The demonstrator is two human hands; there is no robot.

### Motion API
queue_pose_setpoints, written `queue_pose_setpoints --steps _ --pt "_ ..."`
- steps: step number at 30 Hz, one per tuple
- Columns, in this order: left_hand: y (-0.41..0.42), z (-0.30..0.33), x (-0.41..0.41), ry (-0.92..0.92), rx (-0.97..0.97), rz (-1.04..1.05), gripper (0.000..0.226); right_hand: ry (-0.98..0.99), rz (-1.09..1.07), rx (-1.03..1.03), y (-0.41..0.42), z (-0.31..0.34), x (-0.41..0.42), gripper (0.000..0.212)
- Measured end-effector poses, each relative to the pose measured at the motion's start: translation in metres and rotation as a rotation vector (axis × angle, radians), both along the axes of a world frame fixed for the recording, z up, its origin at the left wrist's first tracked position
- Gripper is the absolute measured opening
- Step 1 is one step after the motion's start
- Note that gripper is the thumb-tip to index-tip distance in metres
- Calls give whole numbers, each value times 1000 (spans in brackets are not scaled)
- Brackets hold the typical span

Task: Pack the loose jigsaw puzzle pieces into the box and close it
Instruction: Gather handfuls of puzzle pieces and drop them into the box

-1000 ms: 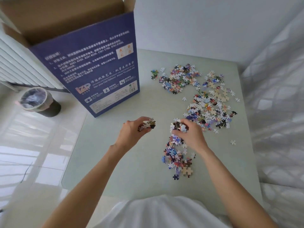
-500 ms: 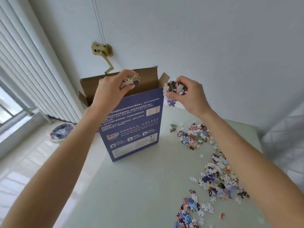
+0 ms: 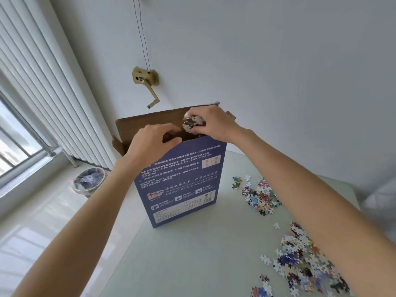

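Head view: both hands deliver puzzle pieces to the mouth of the upright box.

Standing on end on the pale green surface (image 3: 192,260), the tall blue cardboard box (image 3: 182,179) has its brown top flaps folded back so pieces can drop straight in. Right hand (image 3: 211,123) hovers over the opening, fingers grasping a small clump of white-and-dark jigsaw pieces (image 3: 192,123). Left hand (image 3: 152,142) sits at the rim with fingers curled; whether it holds anything I cannot tell. Many loose colourful pieces (image 3: 304,264) lie on the surface, well apart from the box.
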State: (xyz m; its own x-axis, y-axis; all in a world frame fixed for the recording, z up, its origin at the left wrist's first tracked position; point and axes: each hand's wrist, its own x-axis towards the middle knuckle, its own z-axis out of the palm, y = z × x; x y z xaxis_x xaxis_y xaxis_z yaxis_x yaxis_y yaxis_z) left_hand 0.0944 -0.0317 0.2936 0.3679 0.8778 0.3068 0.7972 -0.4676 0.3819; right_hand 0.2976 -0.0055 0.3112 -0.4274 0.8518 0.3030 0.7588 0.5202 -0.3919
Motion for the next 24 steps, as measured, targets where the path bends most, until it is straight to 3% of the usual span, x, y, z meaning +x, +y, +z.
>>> queue_pose_setpoints --steps 3,8,11,15,19,24 --pt "-3 -1 -4 -2 0 18 19 -32 -4 -79 4 -5 -3 35" --pt "-9 -5 -7 -58 27 -20 10 -66 -9 -107 2 -6 -6 10" --pt "-13 -6 -6 -69 89 -17 11 -71 -41 -64 -5 -5 -8 7" --pt "-24 -5 -5 -64 320 -19 12 90 -128 134 -36 -6 -9 10" --pt "-47 -18 5 -129 588 -157 16 129 -302 405 -113 -44 1 14" --pt "-97 -72 41 -269 463 -351 16 114 -560 181 -218 -130 33 16"
